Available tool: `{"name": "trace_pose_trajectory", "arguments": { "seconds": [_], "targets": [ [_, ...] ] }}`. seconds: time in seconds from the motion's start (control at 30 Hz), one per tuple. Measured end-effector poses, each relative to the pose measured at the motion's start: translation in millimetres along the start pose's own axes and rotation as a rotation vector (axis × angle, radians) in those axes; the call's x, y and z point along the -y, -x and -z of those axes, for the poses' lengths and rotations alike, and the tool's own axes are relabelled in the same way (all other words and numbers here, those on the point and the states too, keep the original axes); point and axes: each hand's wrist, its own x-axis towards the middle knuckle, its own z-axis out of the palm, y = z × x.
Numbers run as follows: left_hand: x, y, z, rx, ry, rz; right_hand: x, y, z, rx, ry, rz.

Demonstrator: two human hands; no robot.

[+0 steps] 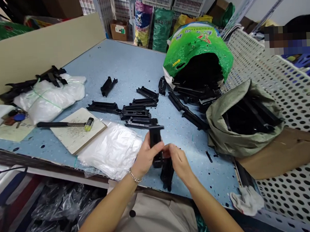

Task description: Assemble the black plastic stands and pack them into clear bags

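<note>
The person's left hand [146,157], wearing a thin chain bracelet [135,176], is holding a ridged black plastic part [154,138] upright above the desk, with its fingers [156,147] clamped around the part's side. The right hand [176,160] is working close beside it, its fingers [172,151] curled together at the lower end of the part, though the view does not settle whether they are gripping it. A second black plastic part [167,175] is standing just below the hands, partly hidden, near the desk's front edge. The hands appear to be handling these parts one at a time.

Across the blue speckled desk [132,69], loose black plastic parts [135,112] are lying in a scattered group ahead of the hands. A green printed woven sack [195,42] is lying on its side with more black parts spilling from its mouth, and a grey-green cloth sack [219,127] is sitting open, full of similar pieces. To the left, a black-handled hammer with a yellow head [65,124] is resting on a pale wooden board [78,133], beside a flat stack of clear plastic bags [110,152]. A white bag bundle tied with green string [48,100] is lying further back.
</note>
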Motion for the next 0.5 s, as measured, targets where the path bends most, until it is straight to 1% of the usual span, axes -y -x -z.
{"name": "trace_pose_trajectory", "arguments": {
  "seconds": [0.07, 0.1, 0.17, 0.2, 0.23, 0.27, 0.3, 0.37, 0.4, 0.43, 0.5],
  "targets": [
    [-3.8, 10.7, -5.7, 0.038, -0.022, 0.087, 3.5, -11.8, 12.3, -0.170, 0.274, 0.249],
    [-4.4, 16.1, -8.7, 0.065, 0.012, 0.155, 5.1, -21.3, 18.4, -0.231, 0.389, 0.383],
    [-3.2, 25.1, -14.9, 0.101, 0.114, 0.293, 8.0, -41.4, 27.2, -0.272, 0.547, 0.620],
    [-1.7, 28.0, -17.5, 0.095, 0.146, 0.336, 9.6, -49.7, 29.3, -0.261, 0.594, 0.688],
    [0.1, 29.7, -19.3, 0.068, 0.158, 0.353, 11.3, -55.6, 29.8, -0.239, 0.620, 0.701],
    [1.7, 30.0, -20.1, 0.030, 0.153, 0.349, 13.1, -58.4, 28.8, -0.204, 0.625, 0.661],
    [2.9, 29.3, -19.8, -0.014, 0.138, 0.331, 14.8, -57.7, 26.7, -0.160, 0.611, 0.583],
    [3.1, 25.4, -16.4, -0.104, 0.112, 0.279, 16.5, -45.9, 19.9, -0.070, 0.547, 0.440],
    [2.3, 23.0, -13.9, -0.139, 0.107, 0.255, 16.2, -35.9, 15.7, -0.023, 0.520, 0.434],
    [1.3, 20.5, -11.1, -0.170, 0.105, 0.234, 15.0, -24.3, 11.2, 0.018, 0.513, 0.483],
    [0.6, 16.3, -5.5, -0.192, 0.086, 0.215, 10.7, -0.4, 2.3, 0.046, 0.567, 0.664]
  ]
}}
